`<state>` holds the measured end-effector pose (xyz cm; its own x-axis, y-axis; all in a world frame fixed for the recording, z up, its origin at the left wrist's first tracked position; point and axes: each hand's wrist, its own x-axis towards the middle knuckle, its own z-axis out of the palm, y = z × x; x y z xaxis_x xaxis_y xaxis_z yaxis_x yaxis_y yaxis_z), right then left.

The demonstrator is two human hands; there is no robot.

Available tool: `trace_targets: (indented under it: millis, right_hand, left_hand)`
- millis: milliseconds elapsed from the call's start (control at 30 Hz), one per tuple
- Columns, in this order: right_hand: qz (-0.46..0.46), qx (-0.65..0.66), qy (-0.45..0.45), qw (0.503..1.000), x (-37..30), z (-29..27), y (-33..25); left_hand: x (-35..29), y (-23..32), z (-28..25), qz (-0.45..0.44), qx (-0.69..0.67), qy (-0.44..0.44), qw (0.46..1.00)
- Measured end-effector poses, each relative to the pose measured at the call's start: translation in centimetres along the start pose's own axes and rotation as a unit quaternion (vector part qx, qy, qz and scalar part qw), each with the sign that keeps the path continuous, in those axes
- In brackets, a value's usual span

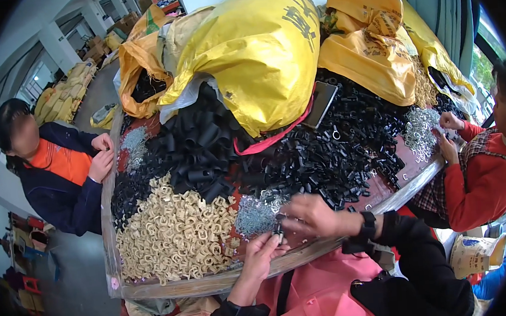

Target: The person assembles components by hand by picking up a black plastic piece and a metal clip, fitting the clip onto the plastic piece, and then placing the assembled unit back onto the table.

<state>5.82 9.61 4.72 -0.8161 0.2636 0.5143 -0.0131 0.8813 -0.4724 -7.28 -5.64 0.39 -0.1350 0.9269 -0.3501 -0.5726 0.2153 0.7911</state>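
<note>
My left hand (262, 254) is closed in a pinch at the table's front edge, with a small black plastic part (279, 229) upright between thumb and fingers. Just above and to the right of it, my right hand (317, 215) reaches across toward that part. Motion smears its fingers, so whether they hold anything does not show. Right beside both hands lies a heap of small silvery metal pieces (253, 216). To their left spreads a large pile of cream ring-shaped parts (173, 235). Small black plastic parts (331, 164) cover the table beyond my right hand.
A raised wooden rim (206, 286) borders the table. Black tube-like pieces (199, 141) spill from a big yellow sack (250, 51); a phone (323, 103) leans there. One person (58, 173) works at the left, another (479, 158) at the right beside metal rings (420, 136).
</note>
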Motion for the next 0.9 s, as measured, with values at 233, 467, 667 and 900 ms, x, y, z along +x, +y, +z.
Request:
trace_targets:
  millis: [233, 467, 667, 900]
  right_hand:
    - [0.058, -0.310, -0.095, 0.944, 6.3, 6.0, 7.7]
    - [0.066, -0.143, -0.070, 0.985, 7.4, 2.3, 6.4]
    - [0.276, 0.283, 0.098, 0.913, 4.0, -2.8, 4.7]
    - [0.355, 0.689, 0.325, 0.542, -2.3, -4.6, 6.9]
  left_hand:
    - [-1.2, 0.8, -1.5, 0.036, -0.009, 0.059, 0.998]
    - [-1.6, 1.1, -2.6, 0.067, -0.040, 0.100, 0.992]
    - [-0.6, 0.6, -1.6, 0.053, -0.014, 0.065, 0.996]
    - [0.0, 0.3, 0.4, 0.046, -0.033, 0.061, 0.997]
